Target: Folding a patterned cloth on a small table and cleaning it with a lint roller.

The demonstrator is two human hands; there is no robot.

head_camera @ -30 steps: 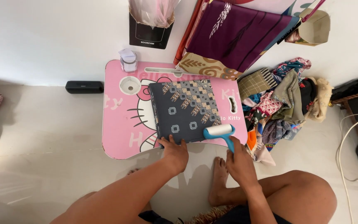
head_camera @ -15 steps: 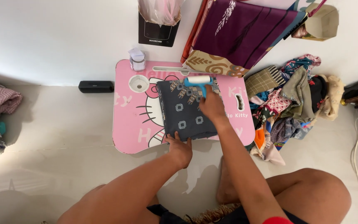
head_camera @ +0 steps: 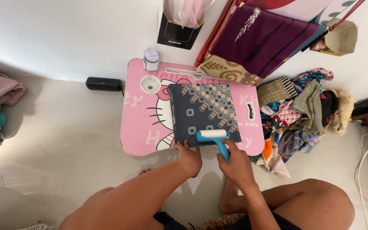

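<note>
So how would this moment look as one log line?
right hand: grips lint roller | roller: on folded cloth's near edge | left hand: pins cloth | surface: pink lap table

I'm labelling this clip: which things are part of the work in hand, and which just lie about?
In use: lint roller, folded dark patterned cloth, pink lap table, left hand, right hand.
Lying about: heap of clothes, black speaker, small cup.

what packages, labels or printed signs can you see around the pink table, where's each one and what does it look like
Black box: against the wall behind the table, rectangular, small pale label, pink plastic bag on top.
Small container: table's far left corner, pale cylinder with a label.
Pink table: cartoon cat print and pale lettering.
Cardboard box: upper right, open, tan.
No screens.
</note>
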